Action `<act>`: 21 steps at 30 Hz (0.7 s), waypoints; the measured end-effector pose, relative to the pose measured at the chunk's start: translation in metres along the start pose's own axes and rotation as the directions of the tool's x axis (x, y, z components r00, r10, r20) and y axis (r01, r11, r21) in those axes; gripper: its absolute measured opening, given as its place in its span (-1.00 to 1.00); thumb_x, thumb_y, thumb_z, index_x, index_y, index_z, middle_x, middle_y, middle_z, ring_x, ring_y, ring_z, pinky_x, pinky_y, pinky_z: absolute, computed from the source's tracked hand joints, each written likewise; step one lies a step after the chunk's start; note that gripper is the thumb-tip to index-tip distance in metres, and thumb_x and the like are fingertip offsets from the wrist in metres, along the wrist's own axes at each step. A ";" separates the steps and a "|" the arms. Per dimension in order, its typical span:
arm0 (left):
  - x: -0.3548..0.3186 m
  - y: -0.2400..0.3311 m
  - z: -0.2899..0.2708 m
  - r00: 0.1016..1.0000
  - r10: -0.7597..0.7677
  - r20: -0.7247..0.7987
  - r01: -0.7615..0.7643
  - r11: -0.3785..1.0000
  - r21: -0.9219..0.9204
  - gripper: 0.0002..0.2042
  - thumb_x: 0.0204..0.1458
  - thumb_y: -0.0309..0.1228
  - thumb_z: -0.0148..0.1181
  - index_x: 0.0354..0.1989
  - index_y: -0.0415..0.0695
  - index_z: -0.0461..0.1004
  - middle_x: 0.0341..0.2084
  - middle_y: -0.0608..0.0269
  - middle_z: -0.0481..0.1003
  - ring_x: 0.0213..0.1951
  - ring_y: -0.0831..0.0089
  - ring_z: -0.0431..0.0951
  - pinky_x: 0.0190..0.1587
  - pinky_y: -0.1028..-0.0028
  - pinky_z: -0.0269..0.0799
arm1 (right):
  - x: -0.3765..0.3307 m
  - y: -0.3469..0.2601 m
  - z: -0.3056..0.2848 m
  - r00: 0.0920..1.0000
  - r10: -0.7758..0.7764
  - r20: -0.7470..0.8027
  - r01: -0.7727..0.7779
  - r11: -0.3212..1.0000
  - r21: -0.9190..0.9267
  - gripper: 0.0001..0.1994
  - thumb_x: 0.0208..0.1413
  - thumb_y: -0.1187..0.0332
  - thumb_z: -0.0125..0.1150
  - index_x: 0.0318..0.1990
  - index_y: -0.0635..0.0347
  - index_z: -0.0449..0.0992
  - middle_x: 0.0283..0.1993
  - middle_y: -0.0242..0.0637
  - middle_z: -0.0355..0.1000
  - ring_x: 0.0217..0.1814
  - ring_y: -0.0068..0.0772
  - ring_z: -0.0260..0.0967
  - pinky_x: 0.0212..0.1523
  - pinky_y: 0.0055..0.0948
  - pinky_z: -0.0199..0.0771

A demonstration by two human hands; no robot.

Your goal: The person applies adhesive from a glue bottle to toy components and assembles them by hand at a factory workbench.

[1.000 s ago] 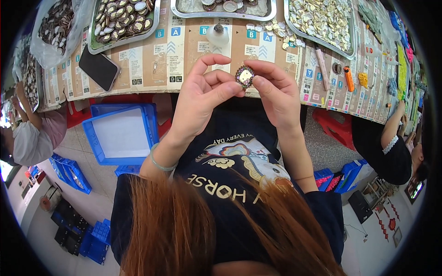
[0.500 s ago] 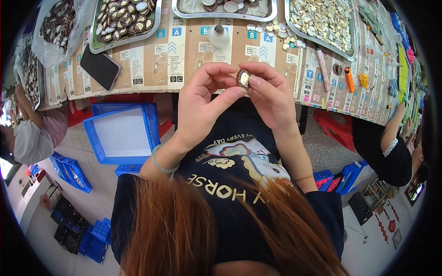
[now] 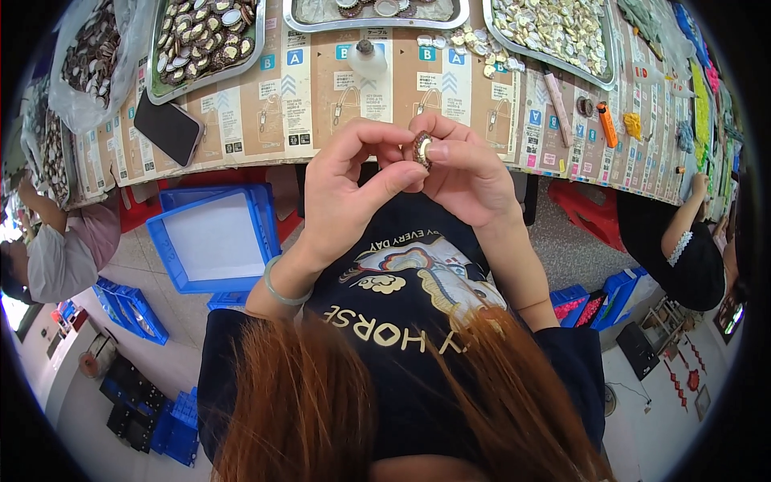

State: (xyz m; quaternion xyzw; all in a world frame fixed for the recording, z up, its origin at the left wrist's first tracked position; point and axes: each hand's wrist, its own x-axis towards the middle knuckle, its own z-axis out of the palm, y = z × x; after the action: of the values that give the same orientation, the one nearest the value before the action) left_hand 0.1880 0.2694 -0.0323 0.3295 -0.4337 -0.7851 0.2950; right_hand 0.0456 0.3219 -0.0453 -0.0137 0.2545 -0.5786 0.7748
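Observation:
Between my two hands, just off the near edge of the table, is a small round piece [image 3: 422, 149] with a dark brown, bumpy rim and a cream face. It is tilted, so the face shows only in part. My right hand [image 3: 474, 181] pinches it, thumb over the cream face and fingers behind. The fingertips of my left hand [image 3: 345, 193] close on its left side, thumb below and index finger above. A white squeeze bottle with a dark tip [image 3: 367, 60] stands on the table beyond my hands.
Beyond are a tray of brown-and-cream pieces [image 3: 255, 50], a middle tray [image 3: 377, 24] and a tray of cream pieces [image 3: 554, 74]. A phone [image 3: 167, 128] lies left; an orange cutter [image 3: 607, 124] lies right. Blue bins [image 3: 173, 281] stand below left. Other people sit at both sides.
The round piece has turned, so less of its cream face shows. My fingers have shifted around it, the right thumb onto its face. The whole view has moved slightly.

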 end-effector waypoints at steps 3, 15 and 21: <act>0.001 -0.002 0.000 1.000 -0.001 0.009 0.001 1.000 0.008 -0.77 -0.21 -0.63 0.16 -0.31 -0.29 0.34 -0.47 0.29 0.36 -0.41 0.63 0.34 -0.35 0.66 0.39 | -0.001 0.001 0.001 1.000 0.000 -0.031 0.001 1.000 0.017 -0.82 -0.08 0.48 0.04 -0.27 0.26 0.33 -0.39 -0.29 0.36 -0.42 -0.53 0.30 -0.38 -0.56 0.32; 0.001 -0.007 0.004 1.000 0.002 -0.011 -0.002 0.998 0.065 -0.77 -0.21 -0.63 0.16 -0.31 -0.27 0.34 -0.45 0.34 0.36 -0.39 0.66 0.31 -0.29 0.68 0.24 | -0.004 0.001 -0.002 0.997 -0.019 -0.079 0.021 0.999 0.025 -0.81 -0.11 0.50 0.06 -0.27 0.27 0.34 -0.36 -0.29 0.38 -0.33 -0.53 0.34 -0.25 -0.52 0.34; 0.001 -0.011 0.006 1.000 0.013 0.011 -0.014 0.999 0.048 -0.76 -0.20 -0.65 0.15 -0.30 -0.28 0.33 -0.44 0.34 0.35 -0.38 0.66 0.31 -0.28 0.69 0.24 | -0.008 0.001 -0.005 0.993 -0.087 -0.075 0.086 0.996 -0.021 -0.80 -0.13 0.50 0.07 -0.27 0.27 0.33 -0.38 -0.33 0.38 -0.34 -0.56 0.34 -0.25 -0.54 0.33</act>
State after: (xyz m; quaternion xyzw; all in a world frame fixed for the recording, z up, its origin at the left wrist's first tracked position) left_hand 0.1812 0.2766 -0.0392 0.3295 -0.4563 -0.7740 0.2900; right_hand 0.0426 0.3306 -0.0468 -0.0096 0.2878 -0.6094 0.7387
